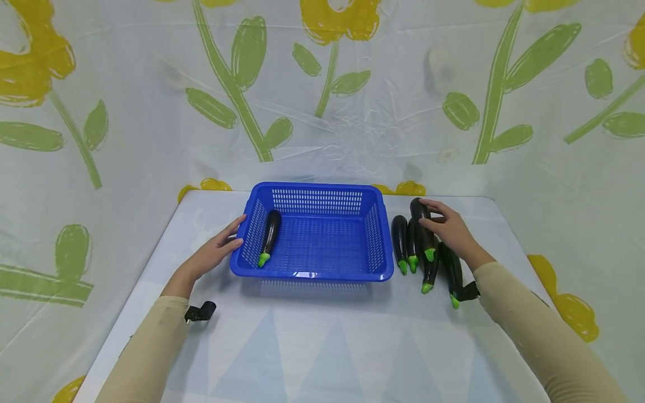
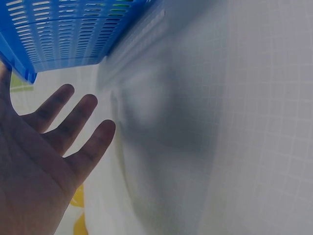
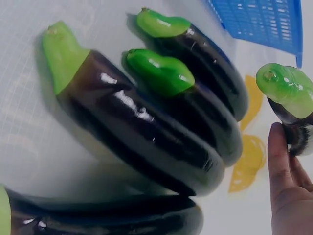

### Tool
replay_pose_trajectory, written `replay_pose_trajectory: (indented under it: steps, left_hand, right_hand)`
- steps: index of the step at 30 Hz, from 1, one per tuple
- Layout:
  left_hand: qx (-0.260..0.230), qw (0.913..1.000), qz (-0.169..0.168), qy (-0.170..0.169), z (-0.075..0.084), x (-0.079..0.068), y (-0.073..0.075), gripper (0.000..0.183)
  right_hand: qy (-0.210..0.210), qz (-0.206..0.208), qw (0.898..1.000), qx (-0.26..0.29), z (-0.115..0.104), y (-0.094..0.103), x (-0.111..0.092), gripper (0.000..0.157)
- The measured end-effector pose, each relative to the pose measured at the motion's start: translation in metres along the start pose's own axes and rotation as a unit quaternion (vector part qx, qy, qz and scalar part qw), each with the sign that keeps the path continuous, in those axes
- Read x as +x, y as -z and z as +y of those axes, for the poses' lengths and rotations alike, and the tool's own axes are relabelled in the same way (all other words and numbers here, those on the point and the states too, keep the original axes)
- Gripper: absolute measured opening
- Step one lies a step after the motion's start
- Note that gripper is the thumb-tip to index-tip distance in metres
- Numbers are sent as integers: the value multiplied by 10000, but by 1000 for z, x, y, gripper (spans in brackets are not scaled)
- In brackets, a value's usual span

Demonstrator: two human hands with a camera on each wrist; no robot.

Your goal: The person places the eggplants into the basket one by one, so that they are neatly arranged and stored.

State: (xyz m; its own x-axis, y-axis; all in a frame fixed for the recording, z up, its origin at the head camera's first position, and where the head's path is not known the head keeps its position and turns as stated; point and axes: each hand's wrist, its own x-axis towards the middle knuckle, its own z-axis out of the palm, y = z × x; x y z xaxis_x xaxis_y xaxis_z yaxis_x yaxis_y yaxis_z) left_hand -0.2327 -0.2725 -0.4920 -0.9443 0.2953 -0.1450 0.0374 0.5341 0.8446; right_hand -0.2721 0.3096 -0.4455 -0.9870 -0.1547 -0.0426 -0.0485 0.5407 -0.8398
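Lifting step, seemingly: right hand (image 1: 452, 228) pinches eggplant (image 1: 426, 237) above other eggplants (image 1: 399, 236), right of basket (image 1: 322, 276). Left hand (image 1: 213, 255), fingers spread, touches basket's left rim. Next move likely calls for clearing right rim.

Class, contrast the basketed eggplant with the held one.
The basketed eggplant lies untouched in the basket; the held eggplant is outside, in the right hand. In the head view, the basketed eggplant's green end points down-left, the held eggplant's down-right. Both are dark and glossy.
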Motion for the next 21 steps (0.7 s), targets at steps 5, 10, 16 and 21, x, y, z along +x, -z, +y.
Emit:
replay_pose_trajectory:
  steps: [5,10,16,21]
  left_hand:
    - [-4,10000,1,2,0,0,0,68]
    - [1,10000,20,-5,-1,-1,0,67]
    - [-11,10000,26,25,-1,0,-1,68]
    - [-66,10000,23,35,-3,0,-1,67]
  right_hand:
    - [150,-18,9999,7,-8,-4,2,61]
    - [214,-57,9998,-3,-16,-9,6,60]
    - [351,-195,9992,74,-25,-14,8,60]
    - [298,-312,9989,173,-42,-17,5,59]
